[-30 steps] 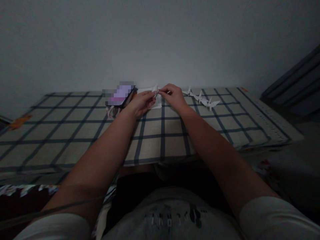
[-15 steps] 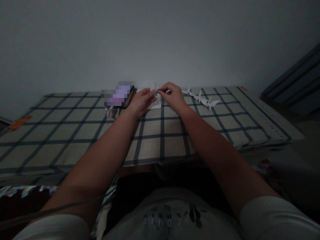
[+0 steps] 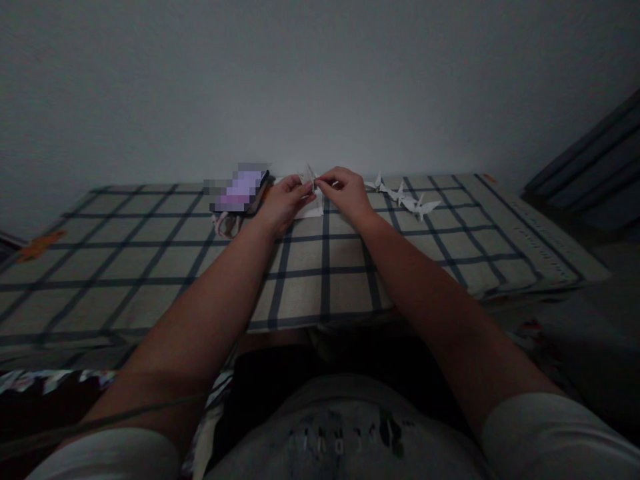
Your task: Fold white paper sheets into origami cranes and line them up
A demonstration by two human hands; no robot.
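My left hand [image 3: 283,200] and my right hand [image 3: 346,191] meet at the far side of a checked cloth [image 3: 320,267], both pinching a small folded white paper piece [image 3: 309,177] between their fingertips. Under the hands lies a flat white paper sheet [image 3: 310,211]. A row of finished white paper cranes [image 3: 405,199] stands just right of my right hand. A phone with a lit screen [image 3: 240,190] leans just left of my left hand.
A pale wall [image 3: 320,87] rises right behind the cloth's far edge. A dark slatted object [image 3: 590,180] stands at the right. An orange patch [image 3: 37,245] shows at the cloth's left edge. My lap and shirt fill the bottom.
The hands stayed in place while the fingers worked the paper piece; its tips now stick up a little differently between the fingertips.
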